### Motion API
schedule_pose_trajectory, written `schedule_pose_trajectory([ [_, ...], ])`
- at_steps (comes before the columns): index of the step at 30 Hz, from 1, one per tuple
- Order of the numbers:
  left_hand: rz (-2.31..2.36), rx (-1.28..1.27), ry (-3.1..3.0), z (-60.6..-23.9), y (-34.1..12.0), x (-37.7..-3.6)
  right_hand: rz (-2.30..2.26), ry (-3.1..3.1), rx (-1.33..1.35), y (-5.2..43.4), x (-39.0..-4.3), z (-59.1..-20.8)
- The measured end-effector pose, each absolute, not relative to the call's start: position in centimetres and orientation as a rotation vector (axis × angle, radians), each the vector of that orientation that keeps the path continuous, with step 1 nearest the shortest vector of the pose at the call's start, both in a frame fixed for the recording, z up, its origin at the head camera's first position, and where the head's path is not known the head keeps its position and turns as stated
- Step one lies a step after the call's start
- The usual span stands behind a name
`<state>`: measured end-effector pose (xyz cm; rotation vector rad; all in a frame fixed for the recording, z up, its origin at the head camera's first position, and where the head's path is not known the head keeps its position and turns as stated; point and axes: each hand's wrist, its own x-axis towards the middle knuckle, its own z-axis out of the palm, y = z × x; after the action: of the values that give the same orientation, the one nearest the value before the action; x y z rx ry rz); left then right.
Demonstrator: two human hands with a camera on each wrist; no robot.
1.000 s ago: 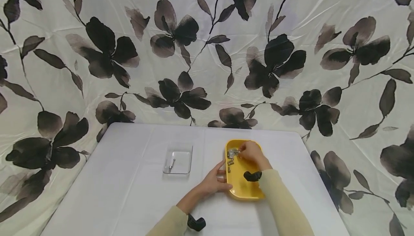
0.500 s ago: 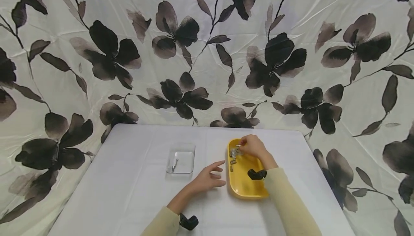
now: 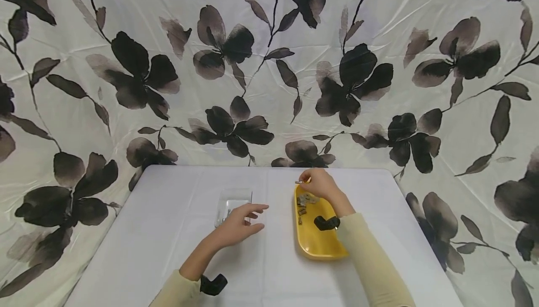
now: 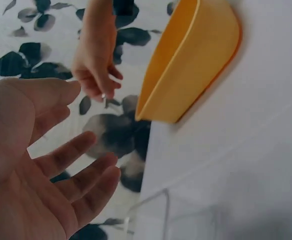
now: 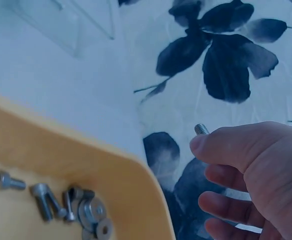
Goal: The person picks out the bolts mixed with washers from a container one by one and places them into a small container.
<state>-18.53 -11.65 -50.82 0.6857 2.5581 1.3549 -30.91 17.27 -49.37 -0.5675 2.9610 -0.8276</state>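
Your right hand (image 3: pixel 321 184) pinches a screw (image 5: pixel 201 129) above the yellow tray's (image 3: pixel 320 246) far end; your left hand (image 3: pixel 238 224) hovers open-fingered by the clear dish (image 3: pixel 232 198).

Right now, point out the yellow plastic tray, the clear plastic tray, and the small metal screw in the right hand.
yellow plastic tray (image 3: pixel 320 249), head view, near rim.
clear plastic tray (image 3: pixel 229 193), head view, far rim.
small metal screw (image 5: pixel 202 129), right wrist view, threaded tip.

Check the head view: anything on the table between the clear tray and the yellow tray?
Only the left hand, open, beside the clear tray. Past it, bare white table up to the yellow tray.
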Motion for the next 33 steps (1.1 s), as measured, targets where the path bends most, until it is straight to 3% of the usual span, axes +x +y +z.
schedule_pose_trajectory([
  [11, 1.320, 0.531, 2.815, -49.9, -18.2, -19.1, -0.904, 2.903, -0.595, 13.8, -30.7, -48.2],
  [21, 1.328, 0.233, 2.800, -53.9, -21.6, -19.9, -0.996, 2.839, -0.747, 10.5, -30.2, -47.6],
  [33, 1.597, -0.100, 2.477, -58.0, -22.5, -20.3, -0.997, 2.762, -0.803, 6.4, -29.8, -47.6],
])
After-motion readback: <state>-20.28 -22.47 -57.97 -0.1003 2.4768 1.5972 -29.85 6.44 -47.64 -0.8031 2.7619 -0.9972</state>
